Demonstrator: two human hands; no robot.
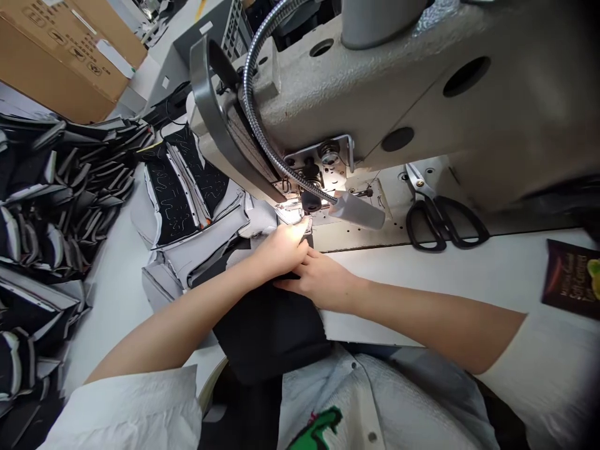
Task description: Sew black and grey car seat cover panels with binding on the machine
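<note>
My left hand (281,247) rests on a black fabric piece (267,325) right in front of the needle area (297,209) of a grey sewing machine (375,94), fingers curled and pressing the fabric down. My right hand (321,278) lies just beside it, fingers together on the same black fabric. The fabric runs from under the presser foot back over the table edge toward my lap. Sewn grey and black padded pieces (187,200) trail off to the left behind the needle.
Black-handled scissors (440,219) lie on the machine bed at right. A large stack of black and grey cut pieces (47,206) fills the left side. A cardboard box (60,50) stands at back left. A dark packet (569,278) lies at far right.
</note>
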